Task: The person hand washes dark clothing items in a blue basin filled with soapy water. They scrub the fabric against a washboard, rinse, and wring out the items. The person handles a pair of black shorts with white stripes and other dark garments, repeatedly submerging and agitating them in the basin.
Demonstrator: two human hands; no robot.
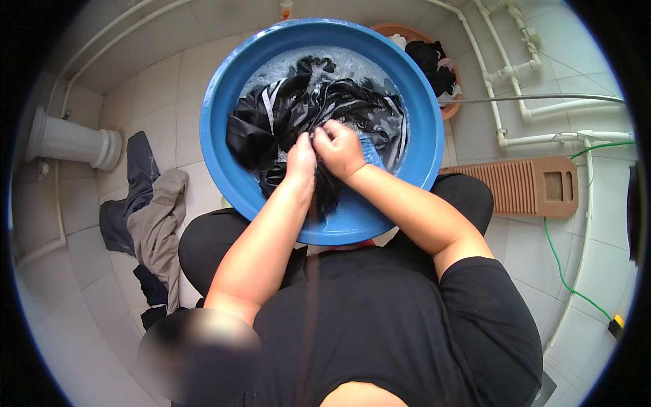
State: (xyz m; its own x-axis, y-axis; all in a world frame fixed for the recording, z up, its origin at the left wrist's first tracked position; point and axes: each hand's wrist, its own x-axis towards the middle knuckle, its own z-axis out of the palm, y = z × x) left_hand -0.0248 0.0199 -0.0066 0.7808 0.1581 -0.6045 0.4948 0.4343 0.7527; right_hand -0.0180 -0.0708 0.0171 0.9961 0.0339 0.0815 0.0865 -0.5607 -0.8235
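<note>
A big round blue basin [224, 81] of soapy water sits on the tiled floor in front of my knees. Inside it lies a wet black garment with white stripes [298, 108], bunched up. My left hand [300, 159] and my right hand [337, 148] are pressed together over the near part of the basin, both gripping a fold of the black garment, knuckles almost touching. A strip of the cloth hangs down wet below my hands.
A heap of dark blue and tan clothes [146, 217] lies on the floor at the left. A brown basin [434, 64] with more laundry stands behind the blue one. A brown washboard [529, 186] lies at the right, near white pipes [515, 71] and a green hose [563, 271].
</note>
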